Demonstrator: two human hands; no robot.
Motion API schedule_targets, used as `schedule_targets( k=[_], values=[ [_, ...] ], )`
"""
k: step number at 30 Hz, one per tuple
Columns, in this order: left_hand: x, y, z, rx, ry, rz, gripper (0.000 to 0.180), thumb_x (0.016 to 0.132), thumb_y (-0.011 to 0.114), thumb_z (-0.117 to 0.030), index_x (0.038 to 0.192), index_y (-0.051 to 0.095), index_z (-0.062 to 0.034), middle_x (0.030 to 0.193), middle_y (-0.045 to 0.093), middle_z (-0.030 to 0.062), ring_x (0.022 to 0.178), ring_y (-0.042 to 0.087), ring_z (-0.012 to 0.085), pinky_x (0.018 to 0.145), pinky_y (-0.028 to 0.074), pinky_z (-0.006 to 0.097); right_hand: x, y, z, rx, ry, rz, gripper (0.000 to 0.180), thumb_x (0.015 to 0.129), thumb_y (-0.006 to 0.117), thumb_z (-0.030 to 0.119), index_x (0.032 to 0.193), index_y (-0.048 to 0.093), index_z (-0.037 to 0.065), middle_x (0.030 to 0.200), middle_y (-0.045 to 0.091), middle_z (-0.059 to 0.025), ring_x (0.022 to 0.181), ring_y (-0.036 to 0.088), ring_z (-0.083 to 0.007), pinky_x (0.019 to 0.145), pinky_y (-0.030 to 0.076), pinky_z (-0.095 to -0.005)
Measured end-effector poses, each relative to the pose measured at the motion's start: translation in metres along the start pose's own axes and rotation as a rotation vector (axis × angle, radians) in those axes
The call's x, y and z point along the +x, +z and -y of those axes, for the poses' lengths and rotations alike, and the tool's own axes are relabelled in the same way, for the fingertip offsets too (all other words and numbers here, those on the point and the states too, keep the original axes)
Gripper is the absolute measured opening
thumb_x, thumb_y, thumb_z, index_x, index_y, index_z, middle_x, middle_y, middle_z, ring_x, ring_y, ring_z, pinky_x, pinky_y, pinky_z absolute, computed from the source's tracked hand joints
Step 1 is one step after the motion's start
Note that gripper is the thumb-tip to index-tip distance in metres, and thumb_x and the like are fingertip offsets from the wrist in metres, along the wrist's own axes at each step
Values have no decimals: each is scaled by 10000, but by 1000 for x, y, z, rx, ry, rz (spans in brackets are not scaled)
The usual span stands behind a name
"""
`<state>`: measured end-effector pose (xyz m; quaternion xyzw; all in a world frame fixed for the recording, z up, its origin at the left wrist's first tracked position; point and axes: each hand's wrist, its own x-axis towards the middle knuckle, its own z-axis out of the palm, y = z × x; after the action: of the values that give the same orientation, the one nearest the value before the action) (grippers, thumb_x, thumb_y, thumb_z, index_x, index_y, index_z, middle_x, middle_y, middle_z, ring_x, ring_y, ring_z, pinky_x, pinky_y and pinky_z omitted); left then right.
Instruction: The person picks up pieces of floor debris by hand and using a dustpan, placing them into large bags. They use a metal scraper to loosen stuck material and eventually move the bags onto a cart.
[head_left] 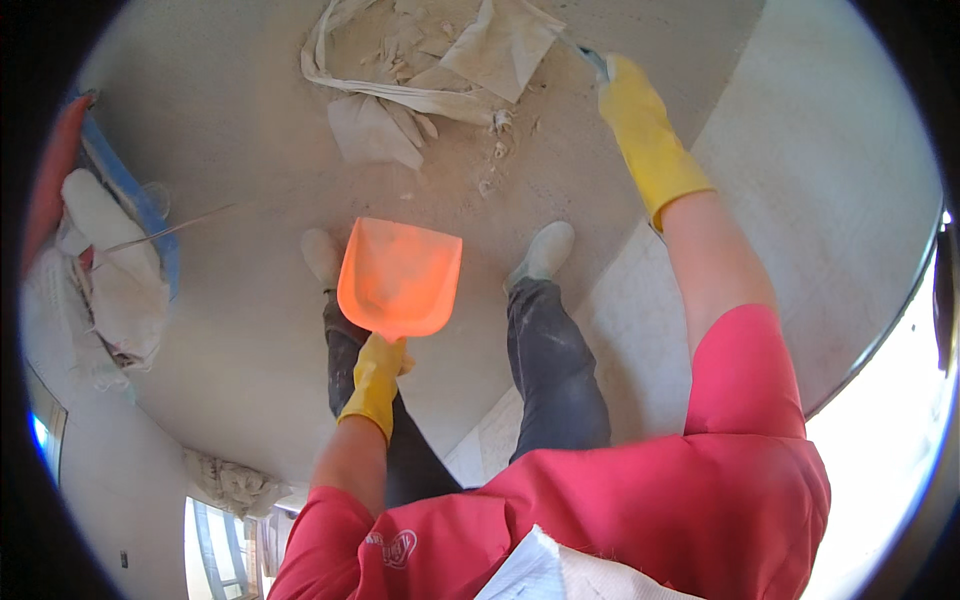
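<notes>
My left hand, in a yellow rubber glove, is closed around the handle of an orange dustpan. The pan is held above the floor between my feet, with a thin film of dust inside it. Out to the far right, my right hand, also gloved in yellow, is closed on a slim tool with a blue-green handle. Its far end meets the corner of a pale flat sheet, so its kind is unclear. A whitish open sack lies there with broken rubble in it.
Small crumbs of debris lie on the dusty grey floor. A pale wall rises on the right. At the left are white sacks beside a blue-edged red object. My shoes stand either side of the dustpan.
</notes>
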<state>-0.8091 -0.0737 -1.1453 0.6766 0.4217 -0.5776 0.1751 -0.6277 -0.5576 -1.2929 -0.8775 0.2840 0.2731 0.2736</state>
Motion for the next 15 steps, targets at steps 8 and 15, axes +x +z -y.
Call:
schedule_targets(
  k=[8, 15],
  values=[
    [179, -12, -8, 338, 8, 35, 358, 850, 704, -258, 1175, 627, -130, 1143, 632, 160, 887, 669, 295, 704, 535, 399, 202, 106, 161, 167, -108, -335, 301, 966, 610, 196, 1217, 673, 44, 1217, 694, -230, 1115, 667, -403, 954, 525, -447],
    [263, -57, -59, 416, -74, 229, 380, 906, 659, -434, 1115, 652, -117, 654, 638, 118, 595, 645, 238, 610, 504, 359, 215, 172, 230, 9, -325, -221, 312, 964, 611, 203, 1226, 670, 46, 1219, 697, -223, 1124, 666, -397, 959, 523, -444]
  ],
)
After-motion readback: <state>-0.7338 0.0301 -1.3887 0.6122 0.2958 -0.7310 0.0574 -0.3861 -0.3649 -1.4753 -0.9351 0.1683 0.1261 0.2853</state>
